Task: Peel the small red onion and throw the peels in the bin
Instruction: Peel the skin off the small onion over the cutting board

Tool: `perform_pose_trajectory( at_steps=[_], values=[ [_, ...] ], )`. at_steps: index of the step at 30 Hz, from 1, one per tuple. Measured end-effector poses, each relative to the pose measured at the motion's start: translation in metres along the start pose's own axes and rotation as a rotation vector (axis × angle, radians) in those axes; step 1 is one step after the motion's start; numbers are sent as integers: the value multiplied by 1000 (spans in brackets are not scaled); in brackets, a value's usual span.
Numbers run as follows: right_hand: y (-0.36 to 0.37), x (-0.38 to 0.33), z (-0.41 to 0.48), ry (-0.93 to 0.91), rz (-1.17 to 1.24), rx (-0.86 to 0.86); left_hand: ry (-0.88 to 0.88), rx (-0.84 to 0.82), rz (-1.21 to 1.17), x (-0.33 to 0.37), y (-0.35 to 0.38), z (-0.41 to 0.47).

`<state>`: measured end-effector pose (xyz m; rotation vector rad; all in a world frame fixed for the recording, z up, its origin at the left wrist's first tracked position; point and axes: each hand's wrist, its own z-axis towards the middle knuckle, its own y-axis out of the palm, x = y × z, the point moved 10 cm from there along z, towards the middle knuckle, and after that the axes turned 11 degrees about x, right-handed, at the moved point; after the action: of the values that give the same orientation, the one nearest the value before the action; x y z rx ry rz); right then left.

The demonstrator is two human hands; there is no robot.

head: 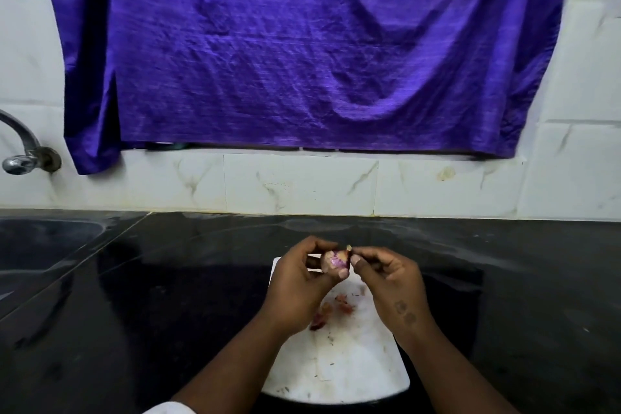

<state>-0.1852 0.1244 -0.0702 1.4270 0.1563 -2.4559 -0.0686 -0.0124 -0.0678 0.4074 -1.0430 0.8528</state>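
Note:
A small red onion (334, 260), partly stripped to pale purple flesh, is held above the far end of a white chopping board (339, 366). My left hand (297, 282) grips it from the left, fingers curled round it. My right hand (386, 274) pinches a bit of skin at the onion's top right edge with thumb and fingertips. Several reddish peel pieces (331, 312) lie on the board under my hands. No bin is in view.
The board lies on a black stone counter (168, 296). A sink (43, 242) is set in at the far left, with a metal tap (25, 151) on the tiled wall. A purple cloth (302, 44) hangs over the wall behind.

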Motion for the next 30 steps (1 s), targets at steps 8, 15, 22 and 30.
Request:
perform_pose_trajectory(
  at_steps=[8,15,22,30],
  values=[
    [0,3,0,74,-62,13,121,34,182,5,1,-3],
    [-4,1,-7,110,-123,49,183,62,243,11,2,-6],
    [-4,-10,-10,36,-186,83,223,46,250,17,5,-8],
    [-8,-19,-4,-52,-179,87,126,-27,58,15,10,-10]
  ],
)
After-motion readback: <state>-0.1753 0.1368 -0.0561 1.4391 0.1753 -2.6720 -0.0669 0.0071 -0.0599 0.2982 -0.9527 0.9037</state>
